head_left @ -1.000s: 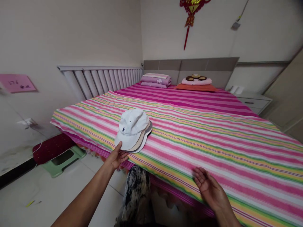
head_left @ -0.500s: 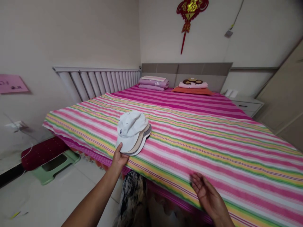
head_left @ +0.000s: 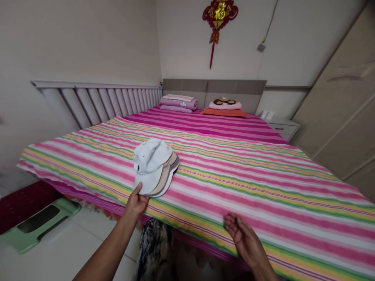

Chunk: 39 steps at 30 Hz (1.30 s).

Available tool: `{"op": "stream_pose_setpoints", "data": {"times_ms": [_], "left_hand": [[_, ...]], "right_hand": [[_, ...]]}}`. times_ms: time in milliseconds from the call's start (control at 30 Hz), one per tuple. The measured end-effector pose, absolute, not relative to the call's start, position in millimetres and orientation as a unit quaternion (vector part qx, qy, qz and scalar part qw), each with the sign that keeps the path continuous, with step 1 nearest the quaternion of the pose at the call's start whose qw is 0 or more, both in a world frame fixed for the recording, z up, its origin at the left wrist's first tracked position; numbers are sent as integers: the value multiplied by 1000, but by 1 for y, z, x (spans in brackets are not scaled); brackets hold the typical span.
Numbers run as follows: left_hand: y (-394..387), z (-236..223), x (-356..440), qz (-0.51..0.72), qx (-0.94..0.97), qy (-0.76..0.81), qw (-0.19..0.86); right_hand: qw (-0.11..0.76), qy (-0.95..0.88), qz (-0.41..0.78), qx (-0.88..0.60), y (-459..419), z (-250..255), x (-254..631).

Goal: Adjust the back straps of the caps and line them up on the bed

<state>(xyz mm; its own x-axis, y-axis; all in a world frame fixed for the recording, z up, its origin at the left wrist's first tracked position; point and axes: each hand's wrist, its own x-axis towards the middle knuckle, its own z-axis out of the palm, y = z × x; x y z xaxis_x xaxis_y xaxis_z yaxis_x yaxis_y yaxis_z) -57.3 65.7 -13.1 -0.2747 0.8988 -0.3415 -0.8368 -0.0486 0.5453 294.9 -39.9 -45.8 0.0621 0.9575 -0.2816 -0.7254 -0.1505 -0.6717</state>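
Your right hand is half open, palm up and holding nothing, over the near edge of the striped sheet. Your left hand pinches the brims of the stacked caps, which are on the sheet. Beyond them lie folded bedding and the headboard.

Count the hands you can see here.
2. The left hand holds the stacked caps by their brims, thumb on top; the right hand is open near the close edge of the striped bedspread.
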Motion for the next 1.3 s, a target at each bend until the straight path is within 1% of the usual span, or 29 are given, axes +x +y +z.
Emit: {"op": "stream_pose_setpoints", "data": {"times_ms": [267, 467, 1000, 1067, 1100, 1233, 1267, 1300], "left_hand": [[64, -12, -51, 708, 57, 372, 598], [48, -20, -51, 646, 93, 455, 606], [43, -14, -51, 601, 136, 511, 600], [37, -16, -54, 594, 155, 547, 569], [34, -17, -55, 604, 170, 570, 531], [28, -16, -64, 685, 220, 640, 270], [29, -13, -66, 693, 225, 639, 246], [32, -10, -68, 692, 231, 635, 256]], "right_hand": [[638, -168, 660, -360, -41, -44, 293], [636, -160, 663, -360, -41, -45, 292], [631, -171, 655, -378, -41, -46, 290], [633, -171, 653, -379, -41, -45, 290], [633, -172, 652, -380, -41, -45, 290], [630, -181, 648, -388, -42, -43, 289], [629, -185, 645, -393, -42, -43, 288], [627, -190, 640, -401, -42, -43, 287]]}}
